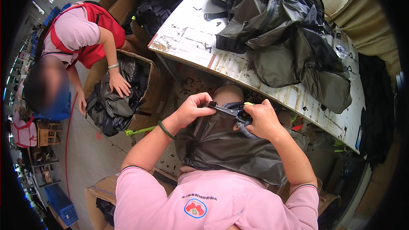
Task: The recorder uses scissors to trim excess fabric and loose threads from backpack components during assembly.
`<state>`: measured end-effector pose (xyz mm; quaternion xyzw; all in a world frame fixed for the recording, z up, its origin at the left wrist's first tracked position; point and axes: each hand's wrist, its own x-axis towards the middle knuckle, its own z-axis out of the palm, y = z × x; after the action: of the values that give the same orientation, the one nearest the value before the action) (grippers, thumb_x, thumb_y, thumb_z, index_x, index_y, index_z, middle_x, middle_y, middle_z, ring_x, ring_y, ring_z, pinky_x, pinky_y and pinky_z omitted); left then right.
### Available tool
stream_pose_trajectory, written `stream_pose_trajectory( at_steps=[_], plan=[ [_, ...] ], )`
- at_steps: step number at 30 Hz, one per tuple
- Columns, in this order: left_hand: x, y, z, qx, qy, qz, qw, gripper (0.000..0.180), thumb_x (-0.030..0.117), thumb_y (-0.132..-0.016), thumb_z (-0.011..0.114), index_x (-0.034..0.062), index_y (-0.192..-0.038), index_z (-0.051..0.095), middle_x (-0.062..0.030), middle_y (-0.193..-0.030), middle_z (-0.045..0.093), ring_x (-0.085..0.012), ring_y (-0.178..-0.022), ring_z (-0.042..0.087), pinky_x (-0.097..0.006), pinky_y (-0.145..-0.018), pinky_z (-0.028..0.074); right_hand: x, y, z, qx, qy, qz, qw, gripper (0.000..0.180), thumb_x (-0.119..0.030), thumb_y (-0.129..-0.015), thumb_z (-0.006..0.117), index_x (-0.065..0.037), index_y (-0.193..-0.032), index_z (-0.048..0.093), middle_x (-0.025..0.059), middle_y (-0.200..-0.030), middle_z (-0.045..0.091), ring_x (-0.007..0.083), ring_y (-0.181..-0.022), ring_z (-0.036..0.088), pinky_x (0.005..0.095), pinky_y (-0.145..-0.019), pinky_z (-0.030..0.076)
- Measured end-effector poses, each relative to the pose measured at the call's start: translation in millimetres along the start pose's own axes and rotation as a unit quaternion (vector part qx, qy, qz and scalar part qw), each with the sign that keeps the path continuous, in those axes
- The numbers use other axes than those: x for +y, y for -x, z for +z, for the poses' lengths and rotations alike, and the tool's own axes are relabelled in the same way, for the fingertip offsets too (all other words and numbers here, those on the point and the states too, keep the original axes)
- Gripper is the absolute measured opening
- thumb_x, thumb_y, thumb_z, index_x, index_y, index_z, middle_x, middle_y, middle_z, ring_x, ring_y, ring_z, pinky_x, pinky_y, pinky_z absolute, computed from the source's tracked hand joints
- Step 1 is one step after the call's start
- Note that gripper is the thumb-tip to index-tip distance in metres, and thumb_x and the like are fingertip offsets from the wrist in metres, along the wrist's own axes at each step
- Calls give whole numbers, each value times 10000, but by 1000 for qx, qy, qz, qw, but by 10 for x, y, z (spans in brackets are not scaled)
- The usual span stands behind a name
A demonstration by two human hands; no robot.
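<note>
Head view: scuffed white desk [191, 38] heaped with dark jackets [289, 34]; left hand [194, 110] pinches grey slick fabric [226, 145], right hand [262, 119] grips scissors [230, 110].

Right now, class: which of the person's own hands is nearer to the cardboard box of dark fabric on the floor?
Left. The left hand pinches the grey fabric on the lap, just right of the cardboard box; the right hand, with scissors, lies farther right.
</note>
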<state>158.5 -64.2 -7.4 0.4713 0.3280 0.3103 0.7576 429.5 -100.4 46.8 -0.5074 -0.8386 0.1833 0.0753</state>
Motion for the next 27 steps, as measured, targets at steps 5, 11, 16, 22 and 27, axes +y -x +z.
stream_pose_trajectory(
  at_steps=[5, 11, 16, 22, 27],
  plan=[
    [8, 5, 29, 0, 7, 0, 1000, 147, 34, -835, 729, 80, -885, 598, 61, -829, 587, -19, -781, 525, -199, -732, 437, 13, 30, 49, -7, -1, 4, 1000, 523, -541, -680, 795, -69, -784, 598, 96, -702, 634, 291, -711, 621, 381, -721, 363],
    [-68, -11, 5, 6, 1, 7, 1000, 143, 42, -840, 727, 81, -875, 595, 61, -818, 586, -18, -768, 518, -200, -719, 435, -26, 24, 56, 11, -10, -1, 1000, 536, -560, -686, 788, -72, -778, 587, 95, -683, 625, 281, -712, 622, 381, -719, 359],
    [-16, -6, 18, 3, -14, 8, 1000, 143, 48, -842, 728, 81, -870, 591, 65, -805, 575, -14, -762, 514, -193, -706, 429, 2, 34, 112, -32, 6, 27, 999, 523, -541, -690, 798, -68, -760, 587, 110, -639, 615, 290, -693, 617, 384, -719, 375],
    [-22, 38, 38, 2, 12, 18, 1000, 142, 66, -870, 721, 82, -911, 586, 63, -828, 578, -12, -775, 515, -187, -710, 427, -28, 80, 102, -3, -68, 65, 996, 476, -463, -668, 849, -76, -763, 590, 113, -628, 617, 326, -642, 577, 376, -736, 393],
    [408, 433, -208, 169, 15, 95, 981, 121, 75, -909, 666, 103, -879, 553, 76, -793, 531, -11, -741, 491, -189, -678, 408, 95, 280, -282, 177, -125, 94, 972, 469, -366, -661, 881, -44, -832, 587, 93, -710, 559, 288, -736, 477, 393, -672, 407]
  ],
)
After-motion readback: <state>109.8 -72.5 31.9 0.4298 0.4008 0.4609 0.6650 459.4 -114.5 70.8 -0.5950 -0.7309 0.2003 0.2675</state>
